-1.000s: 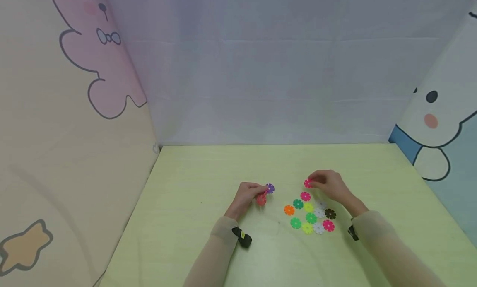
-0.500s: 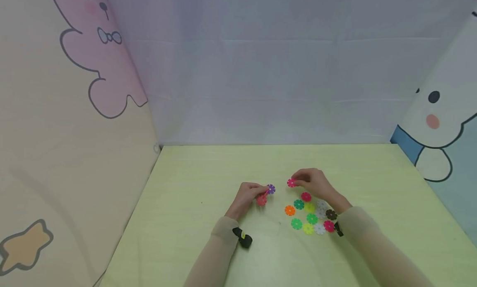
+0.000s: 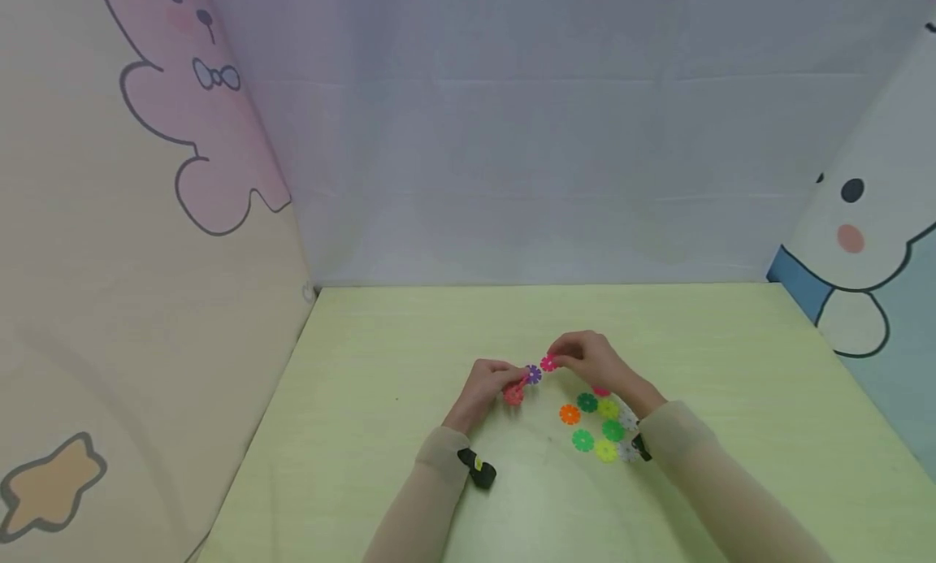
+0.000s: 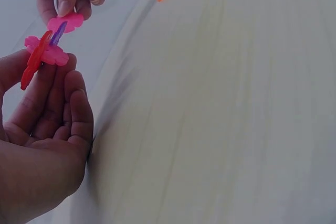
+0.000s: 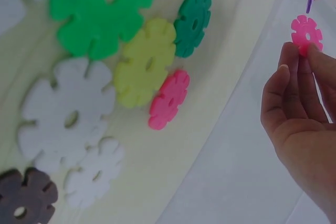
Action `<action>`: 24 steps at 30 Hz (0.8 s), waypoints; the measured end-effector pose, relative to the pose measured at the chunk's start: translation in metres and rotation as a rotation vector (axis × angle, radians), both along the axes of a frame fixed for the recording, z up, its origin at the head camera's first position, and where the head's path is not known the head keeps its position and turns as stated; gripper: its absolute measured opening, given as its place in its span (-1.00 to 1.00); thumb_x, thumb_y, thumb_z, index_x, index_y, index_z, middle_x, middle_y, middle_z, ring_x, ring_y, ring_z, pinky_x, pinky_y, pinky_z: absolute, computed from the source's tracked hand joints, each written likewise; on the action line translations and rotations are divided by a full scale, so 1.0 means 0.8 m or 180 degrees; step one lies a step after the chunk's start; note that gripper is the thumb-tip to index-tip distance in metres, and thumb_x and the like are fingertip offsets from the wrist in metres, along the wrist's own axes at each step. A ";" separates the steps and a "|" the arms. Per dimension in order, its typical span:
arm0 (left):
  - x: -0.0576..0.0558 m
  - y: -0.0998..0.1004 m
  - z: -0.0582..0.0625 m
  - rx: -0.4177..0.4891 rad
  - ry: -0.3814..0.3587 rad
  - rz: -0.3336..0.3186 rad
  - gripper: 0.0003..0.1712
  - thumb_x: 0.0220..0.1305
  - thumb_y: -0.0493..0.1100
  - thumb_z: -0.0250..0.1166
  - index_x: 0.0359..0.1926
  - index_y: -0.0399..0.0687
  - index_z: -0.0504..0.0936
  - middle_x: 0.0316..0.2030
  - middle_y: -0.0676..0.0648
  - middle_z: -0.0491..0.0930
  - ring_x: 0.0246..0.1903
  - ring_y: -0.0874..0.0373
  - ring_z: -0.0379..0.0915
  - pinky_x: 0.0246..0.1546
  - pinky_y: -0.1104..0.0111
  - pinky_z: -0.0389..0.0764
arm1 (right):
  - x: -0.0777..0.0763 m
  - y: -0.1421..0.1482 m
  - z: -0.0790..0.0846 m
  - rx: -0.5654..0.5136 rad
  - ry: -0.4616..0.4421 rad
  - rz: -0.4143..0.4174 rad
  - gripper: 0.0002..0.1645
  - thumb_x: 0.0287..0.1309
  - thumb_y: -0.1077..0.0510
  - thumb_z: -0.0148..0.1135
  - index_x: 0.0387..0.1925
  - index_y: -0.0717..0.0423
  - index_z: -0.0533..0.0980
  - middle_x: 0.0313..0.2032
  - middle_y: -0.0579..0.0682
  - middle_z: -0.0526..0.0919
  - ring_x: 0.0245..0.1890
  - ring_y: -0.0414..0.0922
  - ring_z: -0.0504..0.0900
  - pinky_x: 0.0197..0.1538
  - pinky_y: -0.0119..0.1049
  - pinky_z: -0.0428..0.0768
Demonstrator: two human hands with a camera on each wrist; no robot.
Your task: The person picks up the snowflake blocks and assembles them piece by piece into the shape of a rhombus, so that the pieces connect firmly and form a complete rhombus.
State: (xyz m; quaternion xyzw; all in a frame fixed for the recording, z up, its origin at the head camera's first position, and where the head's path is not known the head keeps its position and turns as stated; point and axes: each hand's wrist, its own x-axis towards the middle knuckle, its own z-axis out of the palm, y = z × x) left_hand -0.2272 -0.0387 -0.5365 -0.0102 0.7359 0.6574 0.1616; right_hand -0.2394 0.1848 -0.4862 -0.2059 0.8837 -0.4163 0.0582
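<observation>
In the head view, a joined piece (image 3: 514, 396) of discs is pinched by the left hand (image 3: 484, 387) over the table (image 3: 351, 433). A pink disc (image 3: 549, 363) is pinched by the fingertips of the right hand (image 3: 594, 361) and held just beside the purple disc (image 3: 535, 374) of that piece. Nearer the body, loose discs (image 3: 582, 440) are spread on the table — an orange disc (image 3: 569, 414) leftmost — and some are covered by the right arm. In the left wrist view, the red disc (image 4: 34, 65) is crossed with a second pink disc (image 4: 54, 56), gripped at its edge by the left hand; the purple disc, seen edge-on, is set at its far side. In the right wrist view, a narrow gap is shown between the purple disc and the pink disc, whose lower edge is grasped between thumb and fingers. A brown disc (image 5: 43, 188) and two white discs (image 5: 47, 100) are also seen there, among the loose ones.
</observation>
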 end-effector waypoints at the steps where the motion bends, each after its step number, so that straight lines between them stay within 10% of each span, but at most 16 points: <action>1: 0.000 0.000 0.000 -0.0013 0.0001 -0.0007 -0.72 0.06 0.02 0.46 -0.44 -0.13 0.77 -0.57 -0.07 0.62 -0.47 0.16 0.43 -0.30 0.32 0.40 | 0.000 -0.001 0.000 0.0012 0.0005 0.0016 -0.88 0.17 0.25 0.31 -0.23 0.06 0.64 -0.29 -0.12 0.67 -0.26 -0.13 0.63 -0.12 -0.21 0.58; 24: -0.002 -0.001 -0.002 0.0284 -0.0007 -0.0018 -0.75 0.08 -0.08 0.45 -0.43 -0.23 0.75 -0.60 -0.10 0.61 -0.55 0.19 0.39 -0.43 0.38 0.42 | -0.003 -0.009 -0.002 -0.0081 0.0067 0.0207 -0.91 0.20 0.26 0.27 -0.28 0.05 0.64 -0.31 -0.12 0.67 -0.29 -0.17 0.62 -0.12 -0.18 0.58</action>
